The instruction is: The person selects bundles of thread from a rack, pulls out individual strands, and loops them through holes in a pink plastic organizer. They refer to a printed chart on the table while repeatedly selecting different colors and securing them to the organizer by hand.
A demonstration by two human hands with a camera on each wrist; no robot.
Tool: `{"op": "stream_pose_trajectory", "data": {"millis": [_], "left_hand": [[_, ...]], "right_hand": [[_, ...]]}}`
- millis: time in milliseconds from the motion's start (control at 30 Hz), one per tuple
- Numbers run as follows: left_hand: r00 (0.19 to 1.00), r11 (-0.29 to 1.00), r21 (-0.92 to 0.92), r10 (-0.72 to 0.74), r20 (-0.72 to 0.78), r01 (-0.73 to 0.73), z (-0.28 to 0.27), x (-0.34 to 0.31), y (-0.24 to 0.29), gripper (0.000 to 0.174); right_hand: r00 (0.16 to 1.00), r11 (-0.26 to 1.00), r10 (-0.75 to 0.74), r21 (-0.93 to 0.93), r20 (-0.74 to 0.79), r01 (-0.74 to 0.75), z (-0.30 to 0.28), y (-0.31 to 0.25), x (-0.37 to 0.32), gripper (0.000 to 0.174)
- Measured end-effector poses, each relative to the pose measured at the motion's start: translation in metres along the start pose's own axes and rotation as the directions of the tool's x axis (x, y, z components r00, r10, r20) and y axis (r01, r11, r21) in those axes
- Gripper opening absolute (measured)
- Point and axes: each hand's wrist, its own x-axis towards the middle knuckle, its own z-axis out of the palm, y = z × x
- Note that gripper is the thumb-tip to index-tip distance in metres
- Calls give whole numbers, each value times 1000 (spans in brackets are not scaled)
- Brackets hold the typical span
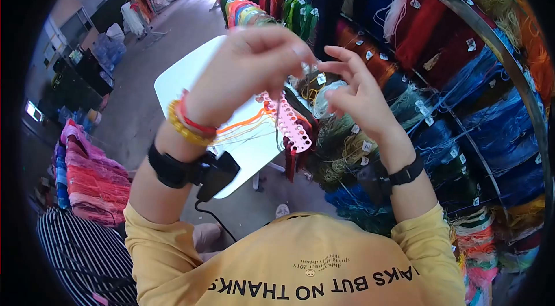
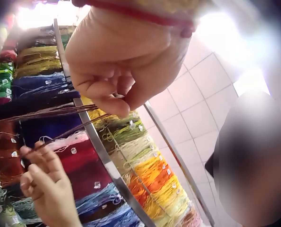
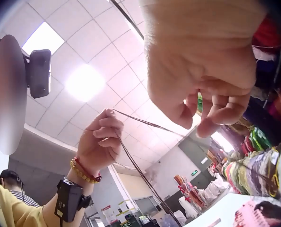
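Raised over the table, my left hand (image 1: 248,69) pinches a few thin dark brown threads (image 2: 69,112) between thumb and fingertips. From that pinch the threads (image 3: 142,123) stretch across to my right hand (image 1: 364,95), and another length hangs downward. My right hand's fingers are spread and loosely bent, thumb apart, with the threads running by its fingertips in the left wrist view. Below both hands lies a pink card with holes (image 1: 296,132), tied with threads in reds and pinks. Orange threads (image 1: 245,124) trail from it across the white table (image 1: 176,82).
Racks of hanging thread skeins (image 1: 428,46) with small white tags stand close on the right, under a curved metal rail (image 1: 491,34). More skeins (image 1: 95,182) hang at the left, beside a person in striped clothing (image 1: 75,254). A cable (image 1: 217,216) hangs from my left wrist device.
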Motion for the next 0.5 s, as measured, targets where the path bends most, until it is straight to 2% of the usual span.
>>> {"op": "stream_pose_trajectory", "data": {"millis": [33, 67, 133, 167, 267, 300, 400, 433, 467, 500], "left_hand": [[997, 989, 133, 65, 46, -71, 3, 1, -9, 18], [987, 955, 259, 124, 100, -146, 4, 4, -22, 17], [919, 829, 399, 370, 136, -392, 4, 7, -42, 18], [970, 900, 362, 230, 79, -243, 1, 4, -52, 18], [994, 872, 478, 102, 32, -105, -18, 0, -79, 19], [1000, 903, 430, 17, 20, -24, -22, -2, -88, 20], [990, 949, 288, -140, 19, 129, -25, -8, -120, 20], [991, 965, 236, -125, 51, 110, -22, -10, -128, 20], [975, 960, 188, -219, 34, 209, -20, -13, -133, 20], [970, 964, 111, -243, 19, 240, -18, -15, -137, 20]], "right_hand": [[991, 992, 26, 122, 130, -42, 6, -5, 1, 70], [977, 968, 48, 233, 209, -97, 15, -5, 1, 72], [936, 944, 68, 281, 346, -173, 30, 2, 4, 72], [932, 926, 79, 320, 352, -199, 35, 9, 5, 68], [964, 949, 137, 249, 228, -194, 33, 45, 15, 61], [992, 986, -11, 167, 128, -11, 37, 59, 16, 44], [999, 987, -24, -160, 34, 29, 41, 64, 12, 26], [993, 956, -115, -276, -31, 103, 45, 72, 12, 13], [986, 921, -167, -359, -17, 150, 45, 75, 12, 13], [976, 877, -218, -438, 2, 197, 44, 76, 12, 12]]}}
